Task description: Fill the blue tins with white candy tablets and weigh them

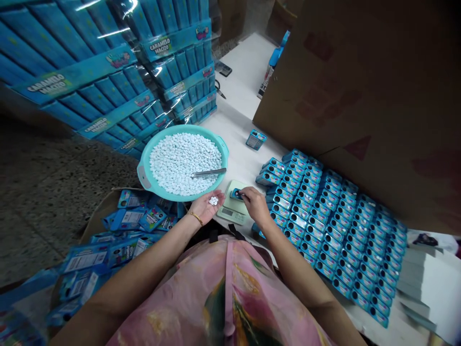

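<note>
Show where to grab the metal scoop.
Take the handle end of the metal scoop, from above on the rim side: that end reaches the teal basin rim, clear of the white candies, while the other end lies on them.

Candy basin (143, 163) L of scale (225, 214); tin rows (324, 226) R; wrapped cartons (173, 48) behind basin.

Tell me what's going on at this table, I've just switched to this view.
A person is working with bare hands at a white table. Their left hand lies palm up, holding a few small white round candies, beside a round teal plastic basin heaped with more and a metal scoop. Their right hand grips a small blue rectangular container on a pale green digital scale. Rows of matching blue containers stand to the right.
</note>
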A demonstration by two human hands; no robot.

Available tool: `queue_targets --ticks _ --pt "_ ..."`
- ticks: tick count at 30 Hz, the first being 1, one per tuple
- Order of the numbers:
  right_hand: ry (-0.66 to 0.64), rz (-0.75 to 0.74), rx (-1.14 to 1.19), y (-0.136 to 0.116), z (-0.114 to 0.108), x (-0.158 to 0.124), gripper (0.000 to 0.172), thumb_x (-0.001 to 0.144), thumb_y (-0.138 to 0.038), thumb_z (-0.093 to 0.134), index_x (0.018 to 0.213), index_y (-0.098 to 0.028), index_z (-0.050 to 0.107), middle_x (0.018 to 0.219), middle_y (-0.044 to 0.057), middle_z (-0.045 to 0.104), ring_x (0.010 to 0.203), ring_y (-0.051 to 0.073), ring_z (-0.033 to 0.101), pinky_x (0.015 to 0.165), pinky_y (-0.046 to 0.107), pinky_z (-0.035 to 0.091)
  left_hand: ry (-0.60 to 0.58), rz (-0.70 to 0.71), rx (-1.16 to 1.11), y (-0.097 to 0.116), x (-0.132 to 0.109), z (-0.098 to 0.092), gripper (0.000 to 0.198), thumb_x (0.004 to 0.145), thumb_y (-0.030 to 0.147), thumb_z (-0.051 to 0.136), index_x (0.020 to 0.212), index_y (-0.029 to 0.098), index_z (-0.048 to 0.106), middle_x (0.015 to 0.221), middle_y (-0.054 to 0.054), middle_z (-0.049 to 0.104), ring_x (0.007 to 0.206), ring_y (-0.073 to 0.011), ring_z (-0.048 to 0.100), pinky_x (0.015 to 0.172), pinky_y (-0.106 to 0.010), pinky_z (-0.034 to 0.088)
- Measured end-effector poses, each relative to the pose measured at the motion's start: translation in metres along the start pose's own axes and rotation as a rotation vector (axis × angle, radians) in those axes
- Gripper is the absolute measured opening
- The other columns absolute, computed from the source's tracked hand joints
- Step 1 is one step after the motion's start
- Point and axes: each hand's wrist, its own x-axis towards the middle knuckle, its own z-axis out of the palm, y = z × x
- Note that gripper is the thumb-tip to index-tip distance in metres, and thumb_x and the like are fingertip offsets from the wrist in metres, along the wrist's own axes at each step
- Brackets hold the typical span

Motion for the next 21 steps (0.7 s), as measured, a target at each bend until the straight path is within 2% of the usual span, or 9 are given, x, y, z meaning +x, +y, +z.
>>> queue_targets --ticks 6,11,17,19,21 --pt "0.169 0.111 0.194 0.009 -0.009 -0.01 0.018 0.081 -0.021 0.048 0.093 -0.021 0.062 0.088 0.003 0.062 0.083 0.014 0.058 0.076 0.028 0.046 0.021 -0.029 -0.052 0.007 -0.002 -0.003 0.016 0.075 0.007 0.049 0.087 0.007 0.06 0.08 -0.013 0.061 0.079 -0.0206 0.062 0.066 -0.032 0.055" --pt "0.263 0.166 0.236 0.015 -0.015 -0.015 0.017 0.08 -0.025 0.05 0.09 -0.021 0.063 0.088 0.003 0.063 0.082 0.015 0.058 0.073 0.028 0.046 0.008 0.007 -0.026 0.019 -0.005 -0.001 0.019 0.075 0.007 0.047 0.089 0.006 0.06 0.084 -0.015 0.062 0.083 -0.0217 0.062 0.067 -0.032 0.055" --pt "0.276 0.16 0.201 0.014 -0.019 -0.017 0.018 0.081 -0.024 0.047 0.09 -0.021 0.063 0.09 0.004 0.062 0.083 0.015 0.057 0.071 0.028 0.047 -0.024 -0.022 0.004 0.019 -0.007 -0.006 0.022 0.074 0.005 0.047 0.093 0.008 0.059 0.091 -0.015 0.063 0.086 -0.0209 0.062 0.071 -0.032 0.054" --pt "0.249 0.135 0.173 0.005 -0.017 -0.015 0.02 0.082 -0.024 0.046 0.093 -0.021 0.063 0.091 0.004 0.062 0.084 0.016 0.057 0.073 0.029 0.047 -0.056 -0.06 0.026 0.014 -0.008 -0.006 0.022 0.075 0.005 0.047 0.093 0.007 0.059 0.093 -0.015 0.063 0.088 -0.0209 0.061 0.074 -0.032 0.053" --pt "0.165 0.079 0.13 -0.011 -0.012 -0.012 0.023 0.083 -0.024 0.046 0.1 -0.022 0.06 0.095 0.005 0.061 0.088 0.016 0.056 0.076 0.03 0.046 -0.102 -0.103 0.047 0.007 -0.01 -0.002 0.021 0.077 0.008 0.046 0.094 0.006 0.059 0.094 -0.016 0.063 0.089 -0.0214 0.061 0.075 -0.033 0.052"
